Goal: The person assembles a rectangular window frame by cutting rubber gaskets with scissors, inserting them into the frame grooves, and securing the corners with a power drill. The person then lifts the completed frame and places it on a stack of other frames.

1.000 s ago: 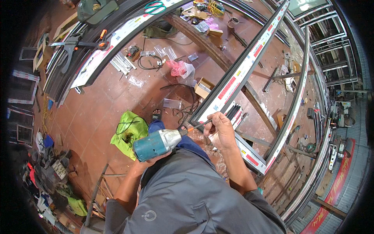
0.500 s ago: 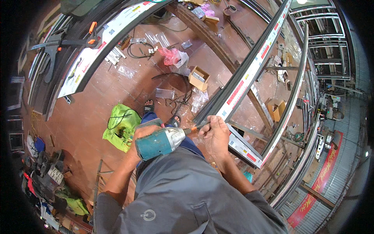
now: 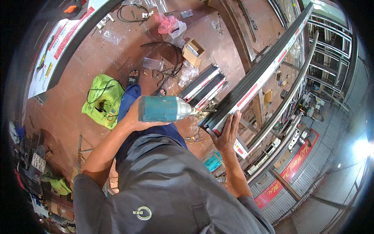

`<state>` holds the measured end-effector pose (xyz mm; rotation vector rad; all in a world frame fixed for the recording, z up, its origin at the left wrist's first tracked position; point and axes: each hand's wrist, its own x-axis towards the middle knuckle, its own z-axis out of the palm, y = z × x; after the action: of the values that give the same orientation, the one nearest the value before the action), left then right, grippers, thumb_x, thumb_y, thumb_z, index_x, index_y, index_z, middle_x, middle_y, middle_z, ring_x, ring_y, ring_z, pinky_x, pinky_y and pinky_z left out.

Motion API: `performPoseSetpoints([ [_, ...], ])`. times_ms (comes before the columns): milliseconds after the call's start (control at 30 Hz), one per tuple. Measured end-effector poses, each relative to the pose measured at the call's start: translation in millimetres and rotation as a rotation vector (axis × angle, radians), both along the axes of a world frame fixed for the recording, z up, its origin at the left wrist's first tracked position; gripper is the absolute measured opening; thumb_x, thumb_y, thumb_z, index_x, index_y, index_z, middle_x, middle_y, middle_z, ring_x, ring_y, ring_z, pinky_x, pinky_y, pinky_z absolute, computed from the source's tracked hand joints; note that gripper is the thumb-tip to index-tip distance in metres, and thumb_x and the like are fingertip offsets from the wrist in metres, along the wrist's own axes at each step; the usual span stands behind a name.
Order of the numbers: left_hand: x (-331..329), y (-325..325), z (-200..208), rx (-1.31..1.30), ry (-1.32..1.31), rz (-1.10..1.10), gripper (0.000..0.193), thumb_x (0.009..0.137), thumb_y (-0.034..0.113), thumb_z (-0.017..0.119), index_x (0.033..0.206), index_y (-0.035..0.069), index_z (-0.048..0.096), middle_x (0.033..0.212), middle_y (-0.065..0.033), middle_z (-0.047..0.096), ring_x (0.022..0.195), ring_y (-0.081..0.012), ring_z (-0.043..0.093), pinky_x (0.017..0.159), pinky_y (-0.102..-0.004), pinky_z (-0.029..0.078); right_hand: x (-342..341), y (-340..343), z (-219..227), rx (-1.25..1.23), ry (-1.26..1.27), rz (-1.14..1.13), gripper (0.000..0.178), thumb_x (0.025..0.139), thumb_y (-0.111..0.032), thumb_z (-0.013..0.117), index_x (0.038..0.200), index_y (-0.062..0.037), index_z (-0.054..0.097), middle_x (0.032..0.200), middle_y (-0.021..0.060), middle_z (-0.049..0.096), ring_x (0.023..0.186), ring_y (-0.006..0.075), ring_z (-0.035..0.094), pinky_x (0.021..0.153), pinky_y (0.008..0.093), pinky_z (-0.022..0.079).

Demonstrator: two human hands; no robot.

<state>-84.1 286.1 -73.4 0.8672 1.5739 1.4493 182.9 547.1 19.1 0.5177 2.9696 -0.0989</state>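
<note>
while my left grip [image 3: 133,117] clutches the teal drill [image 3: 159,109], bit [image 3: 205,110] close by the dark profile [image 3: 237,95], pushing aslant could skid it into my right grip [image 3: 228,134], laid there, clamping or not i can't tell.

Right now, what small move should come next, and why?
Probably line up the bit of the drill with the near end of the bar: the left hand holds the drill with the bit pointing there, and the right hand lies on that end, perhaps steadying it. Whether bit and bar touch is unclear.
</note>
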Motion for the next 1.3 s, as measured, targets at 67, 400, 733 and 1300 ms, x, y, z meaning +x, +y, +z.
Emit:
performPoseSetpoints([
  [67, -2, 12, -11, 0.023, -0.008, -0.054, 0.043, 0.079, 0.038, 0.087, 0.109, 0.01, 0.077, 0.1, -0.0117, 0.077, 0.089, -0.0332, 0.072, 0.082, -0.0404, 0.055, 8, 7, -11, -0.009, 0.06, 0.053, 0.11, 0.087, -0.049, 0.079, 0.163, 0.0013, 0.018, 0.167, 0.0338, 0.02, 0.153, 0.0563, 0.021, 0.123, 0.0618, 0.025],
  [400, 1, 35, -34, 0.024, -0.094, -0.193, 0.042, 0.074, 0.037, 0.089, 0.102, 0.009, 0.075, 0.096, -0.0124, 0.076, 0.086, -0.0347, 0.072, 0.081, -0.0432, 0.056, 5, 7, -13, -0.028, 0.076, 0.031, 0.103, 0.09, -0.042, 0.078, 0.163, 0.0006, 0.02, 0.163, 0.0398, 0.021, 0.151, 0.0579, 0.025, 0.122, 0.0623, 0.028],
  [733, -66, 104, -29, -0.313, -0.422, -0.469, 0.045, 0.074, 0.039, 0.091, 0.1, 0.006, 0.076, 0.081, -0.0065, 0.075, 0.071, -0.0188, 0.071, 0.068, -0.0337, 0.058, 9, 1, -17, 0.063, 0.108, -0.151, 0.112, 0.084, -0.066, 0.075, 0.159, 0.0045, 0.029, 0.155, 0.0349, 0.038, 0.141, 0.0519, 0.043, 0.116, 0.0569, 0.038],
  [1300, -96, 131, -4, -0.42, -0.343, -0.673, 0.046, 0.072, 0.041, 0.092, 0.101, 0.008, 0.078, 0.079, -0.0058, 0.072, 0.069, -0.0174, 0.067, 0.066, -0.0342, 0.056, 16, -3, -17, 0.025, 0.044, -0.2, 0.128, 0.062, -0.049, 0.094, 0.157, 0.0064, 0.028, 0.131, 0.0301, 0.055, 0.113, 0.048, 0.056, 0.097, 0.0583, 0.044],
])
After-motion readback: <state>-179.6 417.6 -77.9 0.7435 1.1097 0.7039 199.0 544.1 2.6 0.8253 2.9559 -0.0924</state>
